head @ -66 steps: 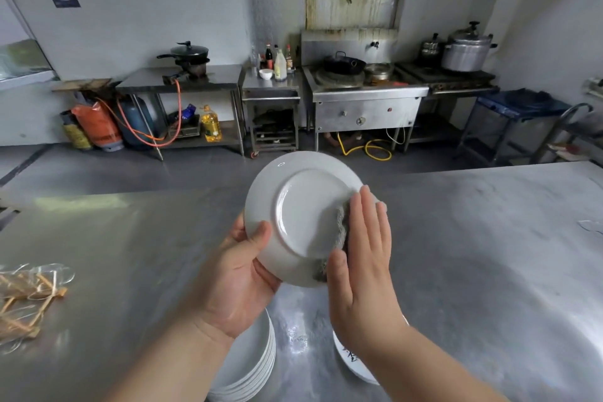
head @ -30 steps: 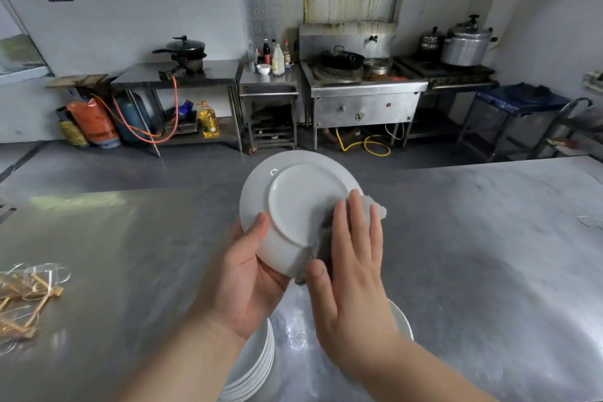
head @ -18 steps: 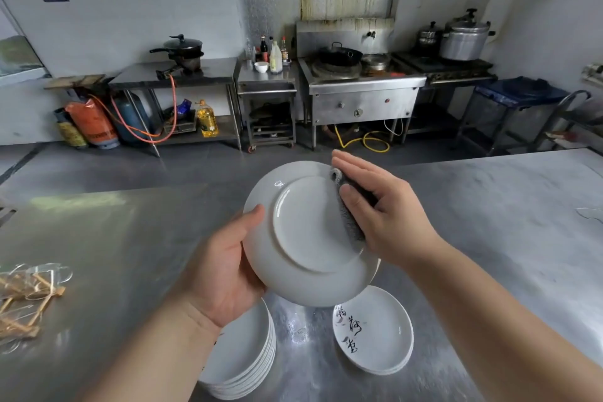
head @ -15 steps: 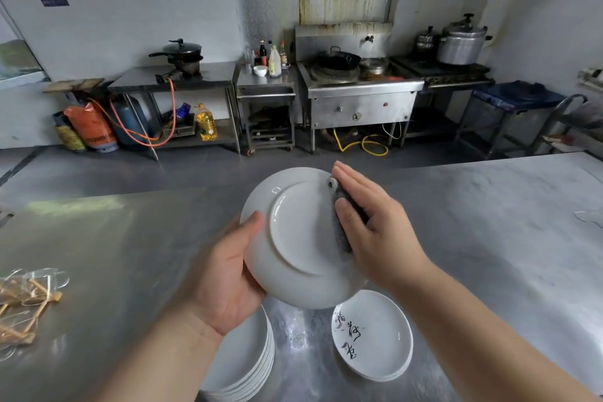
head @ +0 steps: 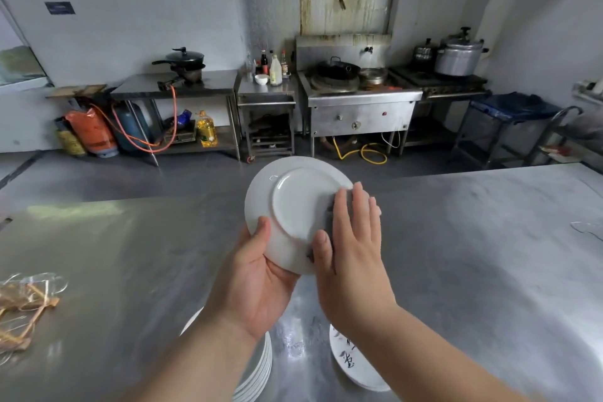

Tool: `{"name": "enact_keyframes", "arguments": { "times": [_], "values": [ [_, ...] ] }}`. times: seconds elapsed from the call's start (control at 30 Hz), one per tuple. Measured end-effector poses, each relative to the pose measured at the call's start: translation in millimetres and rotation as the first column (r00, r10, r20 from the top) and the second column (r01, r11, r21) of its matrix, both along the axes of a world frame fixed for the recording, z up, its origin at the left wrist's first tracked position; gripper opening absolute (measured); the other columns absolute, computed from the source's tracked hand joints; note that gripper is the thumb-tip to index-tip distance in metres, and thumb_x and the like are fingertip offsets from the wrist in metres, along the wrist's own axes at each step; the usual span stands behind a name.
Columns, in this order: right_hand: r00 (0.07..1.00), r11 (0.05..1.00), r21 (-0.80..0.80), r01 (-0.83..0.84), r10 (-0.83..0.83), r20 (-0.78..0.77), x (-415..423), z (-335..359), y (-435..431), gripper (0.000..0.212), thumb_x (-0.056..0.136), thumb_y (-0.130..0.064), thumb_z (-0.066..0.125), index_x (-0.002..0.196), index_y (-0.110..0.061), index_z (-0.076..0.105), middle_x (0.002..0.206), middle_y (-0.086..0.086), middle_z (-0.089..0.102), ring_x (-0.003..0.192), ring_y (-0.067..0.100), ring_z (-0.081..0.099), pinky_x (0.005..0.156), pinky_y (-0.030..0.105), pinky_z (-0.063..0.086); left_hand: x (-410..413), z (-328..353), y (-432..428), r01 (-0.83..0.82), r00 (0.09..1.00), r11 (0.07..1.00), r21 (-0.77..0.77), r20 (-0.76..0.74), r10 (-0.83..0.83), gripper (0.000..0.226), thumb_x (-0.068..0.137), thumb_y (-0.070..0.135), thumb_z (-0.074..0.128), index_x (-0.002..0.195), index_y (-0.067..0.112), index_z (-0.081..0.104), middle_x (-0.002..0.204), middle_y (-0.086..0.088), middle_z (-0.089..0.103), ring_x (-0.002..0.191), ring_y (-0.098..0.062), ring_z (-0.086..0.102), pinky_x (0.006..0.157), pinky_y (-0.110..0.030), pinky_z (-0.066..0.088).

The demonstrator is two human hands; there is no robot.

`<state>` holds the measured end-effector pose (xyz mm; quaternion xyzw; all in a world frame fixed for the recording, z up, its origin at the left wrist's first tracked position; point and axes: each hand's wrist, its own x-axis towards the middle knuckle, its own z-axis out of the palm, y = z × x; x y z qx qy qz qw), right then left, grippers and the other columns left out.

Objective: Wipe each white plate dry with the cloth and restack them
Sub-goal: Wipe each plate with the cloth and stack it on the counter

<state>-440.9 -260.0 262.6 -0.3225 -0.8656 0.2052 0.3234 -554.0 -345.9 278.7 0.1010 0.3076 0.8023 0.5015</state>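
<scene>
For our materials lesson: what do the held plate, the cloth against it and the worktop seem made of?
Plate: probably glazed white ceramic; smooth, glossy, raised foot ring.
Cloth: dark grey fabric, mostly hidden under the right hand; weave unclear.
Worktop: likely brushed stainless steel; dull grey sheen, soft reflections.

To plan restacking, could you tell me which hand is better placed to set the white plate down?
Probably left: the left hand grips the round white plate; the right hand only presses the dark grey cloth.
</scene>
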Motion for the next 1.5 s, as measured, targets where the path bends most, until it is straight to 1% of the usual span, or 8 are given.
{"name": "enact_keyframes", "arguments": {
  "times": [0.3, 0.67, 0.83, 0.93, 1.1, 1.33, 1.43, 1.5],
  "values": [
    [0.908, 0.862, 0.316, -0.397, 0.317, 0.276, 5.3, -3.2, -0.1, 0.086, 0.098, -0.073, 0.002, 0.165, -0.023, 0.023, 0.175, 0.006, 0.007, 0.161, 0.033, -0.003, 0.126, 0.062, 0.012, 2.6, -4.5, 2.5, -0.03, 1.0, 0.995, -0.093, -0.002, 0.03, 0.055, 0.104, 0.035, 0.045, 0.151, 0.009, 0.054, 0.144, -0.02, 0.064, 0.131, -0.034, 0.065, 0.108, -0.046, 0.05],
    [0.952, 0.932, 0.195, -0.304, 0.292, 0.089, 22.9, -22.9, -19.5, 0.083, 0.102, -0.07, 0.012, 0.165, -0.017, 0.022, 0.175, 0.009, 0.003, 0.161, 0.037, -0.005, 0.127, 0.057, 0.004, 7.6, 2.5, -5.0, 0.065, 0.998, 0.989, -0.136, 0.029, -0.061, 0.061, 0.104, 0.045, 0.043, 0.151, 0.007, 0.054, 0.141, -0.022, 0.066, 0.129, -0.038, 0.066, 0.094, -0.048, 0.062],
    [0.983, 0.983, -0.018, -0.183, 0.183, -0.018, 29.6, -4.7, 31.1, 0.064, 0.108, -0.055, 0.021, 0.164, -0.025, 0.025, 0.172, -0.005, 0.013, 0.16, 0.012, 0.008, 0.126, 0.021, 0.007, 5.6, -0.7, -7.5, 0.011, 1.0, 0.999, -0.031, 0.006, -0.011, 0.054, 0.099, 0.03, 0.051, 0.148, 0.007, 0.056, 0.139, -0.019, 0.068, 0.124, -0.032, 0.069, 0.083, -0.043, 0.064],
    [0.995, 0.903, -0.417, -0.1, 0.086, -0.053, 38.3, 1.0, 60.9, 0.038, 0.111, -0.045, 0.033, 0.143, -0.041, 0.054, 0.135, -0.023, 0.06, 0.111, -0.025, 0.05, 0.092, -0.005, 0.031, 5.2, -12.1, -10.2, 0.023, 1.0, 0.998, -0.05, 0.017, -0.022, 0.048, 0.097, 0.029, 0.056, 0.141, 0.011, 0.065, 0.133, -0.013, 0.073, 0.117, -0.025, 0.074, 0.078, -0.039, 0.065],
    [0.962, 0.925, -0.379, 0.022, 0.083, 0.261, 72.9, -13.4, 86.1, 0.05, 0.107, -0.053, 0.039, 0.084, -0.013, 0.059, 0.069, -0.006, 0.064, 0.072, 0.023, 0.06, 0.069, 0.025, 0.049, 8.7, -37.2, -6.6, 0.108, 0.993, 0.965, -0.239, -0.028, -0.118, 0.041, 0.093, 0.037, 0.057, 0.118, 0.015, 0.082, 0.128, -0.012, 0.076, 0.111, -0.024, 0.076, 0.073, -0.039, 0.065],
    [0.905, 0.698, -0.69, 0.192, 0.146, 0.399, 130.2, -73.1, 104.5, 0.051, 0.101, -0.06, 0.051, 0.096, -0.013, 0.069, 0.087, 0.003, 0.078, 0.079, 0.026, 0.074, 0.086, 0.037, 0.058, 12.1, -97.1, 7.1, 0.033, 0.702, 0.563, -0.826, -0.382, -0.601, 0.04, 0.108, 0.051, 0.049, 0.099, 0.016, 0.065, 0.068, 0.0, 0.054, 0.055, -0.015, 0.043, 0.05, -0.026, 0.03],
    [0.895, 0.649, -0.724, 0.234, 0.147, 0.421, 154.6, -105.4, 112.2, 0.049, 0.099, -0.061, 0.054, 0.087, -0.015, 0.064, 0.079, 0.004, 0.075, 0.064, 0.017, 0.064, 0.072, 0.033, 0.052, 21.8, -128.8, 16.5, -0.025, 0.494, 0.359, -0.933, -0.324, -0.807, 0.052, 0.102, 0.067, 0.04, 0.094, 0.019, 0.059, 0.067, 0.003, 0.039, 0.055, -0.018, 0.025, 0.05, -0.028, 0.018],
    [0.887, 0.625, -0.74, 0.248, 0.161, 0.433, 168.5, -125.0, 118.7, 0.047, 0.098, -0.062, 0.055, 0.084, -0.017, 0.063, 0.073, 0.0, 0.072, 0.062, 0.012, 0.061, 0.068, 0.034, 0.051, 30.9, -146.6, 24.8, 0.076, 0.539, 0.328, -0.942, -0.238, -0.808, 0.051, 0.102, 0.069, 0.04, 0.093, 0.021, 0.055, 0.063, 0.004, 0.035, 0.053, -0.016, 0.022, 0.049, -0.026, 0.017]
  ]
}}
